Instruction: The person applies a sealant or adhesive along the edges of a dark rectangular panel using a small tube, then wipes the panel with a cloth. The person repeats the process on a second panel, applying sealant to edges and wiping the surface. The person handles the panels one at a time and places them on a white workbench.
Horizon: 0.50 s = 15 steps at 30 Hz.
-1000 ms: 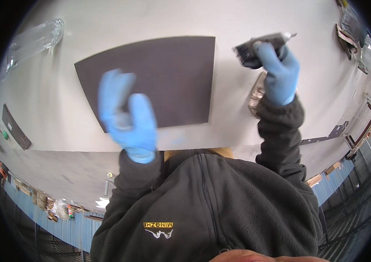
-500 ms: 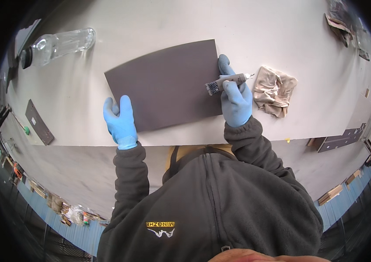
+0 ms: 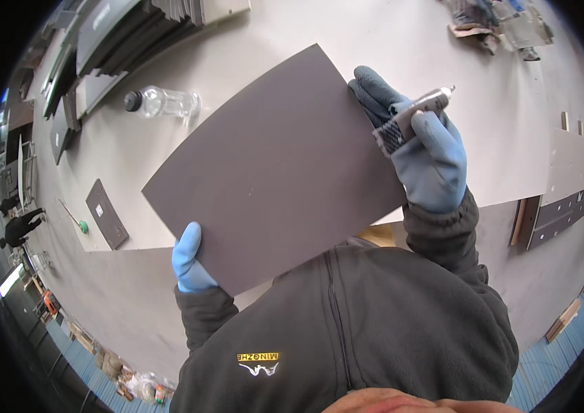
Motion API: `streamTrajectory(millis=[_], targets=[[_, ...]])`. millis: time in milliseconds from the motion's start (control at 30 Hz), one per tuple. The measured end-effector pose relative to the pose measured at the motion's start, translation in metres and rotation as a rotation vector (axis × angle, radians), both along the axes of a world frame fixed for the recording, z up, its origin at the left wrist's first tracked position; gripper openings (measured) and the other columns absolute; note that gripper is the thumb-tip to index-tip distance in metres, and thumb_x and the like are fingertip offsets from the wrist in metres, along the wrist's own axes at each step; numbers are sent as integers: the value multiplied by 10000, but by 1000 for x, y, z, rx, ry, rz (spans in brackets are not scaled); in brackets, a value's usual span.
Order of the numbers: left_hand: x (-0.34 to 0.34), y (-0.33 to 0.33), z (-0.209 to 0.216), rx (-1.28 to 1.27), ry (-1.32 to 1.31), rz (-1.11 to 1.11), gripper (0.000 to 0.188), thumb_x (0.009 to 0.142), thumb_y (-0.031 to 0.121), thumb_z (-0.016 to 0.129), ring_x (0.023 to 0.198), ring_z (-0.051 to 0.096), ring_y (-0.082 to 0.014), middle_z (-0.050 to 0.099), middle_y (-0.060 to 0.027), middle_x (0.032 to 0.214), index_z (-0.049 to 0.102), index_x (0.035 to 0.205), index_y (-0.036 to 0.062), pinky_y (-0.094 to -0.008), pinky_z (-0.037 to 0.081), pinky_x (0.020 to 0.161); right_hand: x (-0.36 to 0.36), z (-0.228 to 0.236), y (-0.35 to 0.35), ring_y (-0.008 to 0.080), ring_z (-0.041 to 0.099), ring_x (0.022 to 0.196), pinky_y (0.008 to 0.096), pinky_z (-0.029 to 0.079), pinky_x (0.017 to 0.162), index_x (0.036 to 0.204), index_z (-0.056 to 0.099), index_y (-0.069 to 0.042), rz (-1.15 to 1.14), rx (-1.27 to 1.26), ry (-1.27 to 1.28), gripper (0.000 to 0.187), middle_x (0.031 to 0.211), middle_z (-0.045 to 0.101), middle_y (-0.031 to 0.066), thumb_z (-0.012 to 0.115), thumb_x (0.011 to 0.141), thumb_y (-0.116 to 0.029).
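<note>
A flat dark grey-brown panel (image 3: 271,165) is held up off the table, tilted, close to my body. My left hand (image 3: 190,260), in a blue glove, grips its lower left edge with the thumb on the face and the fingers hidden beneath. My gloved right hand (image 3: 433,155) bears against the panel's right edge. Under that thumb lies a squeezed grey tube (image 3: 424,113) with a pale nozzle pointing up and right and a crumpled dark end near the panel. A tiny pale speck shows on the panel's face.
On the pale table (image 3: 264,27) lies a clear bottle (image 3: 168,103) with a black cap. Stacked panels (image 3: 126,41) fill the far left; a small dark strip (image 3: 107,215) lies nearer. Wrapped items (image 3: 474,24) sit far right, drilled boards (image 3: 560,217) at right. A person (image 3: 22,227) is far left.
The panel has come up off the table toward me and turned, its right side higher. Both hands moved with it, the right still holding the tube. The beige cloth is no longer visible.
</note>
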<state>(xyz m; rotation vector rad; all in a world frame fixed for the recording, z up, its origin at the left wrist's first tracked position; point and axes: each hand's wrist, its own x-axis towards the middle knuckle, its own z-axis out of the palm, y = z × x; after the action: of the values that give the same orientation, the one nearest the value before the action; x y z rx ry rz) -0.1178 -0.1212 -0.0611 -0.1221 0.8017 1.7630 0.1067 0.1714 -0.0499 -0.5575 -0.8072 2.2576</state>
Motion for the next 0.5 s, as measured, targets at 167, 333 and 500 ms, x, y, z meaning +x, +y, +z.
streamTrajectory(millis=[167, 333, 500], targets=[[8, -7, 64, 41, 154, -49, 489, 1045, 249, 477, 1303, 597, -329, 579, -186, 1452, 496, 1469, 5, -472, 493, 1097, 29, 49, -23, 458, 332, 1498, 554, 318, 1223, 1371, 509, 47, -40, 41, 115, 424, 1585, 327, 360, 532, 1018, -188], [18, -10, 92, 122, 579, -115, 458, 1034, 210, 514, 1235, 650, -336, 610, -221, 1400, 520, 1440, -3, -441, 580, 1005, 57, 54, -32, 431, 307, 1513, 527, 402, 1179, 1432, 446, 19, -75, -39, 101, 418, 1621, 240, 356, 472, 1059, -168], [28, -6, 91, 190, 1371, -139, 467, 1020, 158, 576, 1228, 651, -392, 609, -263, 1381, 505, 1455, 1, -450, 603, 988, 72, 49, -29, 342, 432, 1456, 428, 507, 1087, 1300, 498, 132, -107, -22, 186, 383, 1357, 561, 269, 481, 1049, -157]])
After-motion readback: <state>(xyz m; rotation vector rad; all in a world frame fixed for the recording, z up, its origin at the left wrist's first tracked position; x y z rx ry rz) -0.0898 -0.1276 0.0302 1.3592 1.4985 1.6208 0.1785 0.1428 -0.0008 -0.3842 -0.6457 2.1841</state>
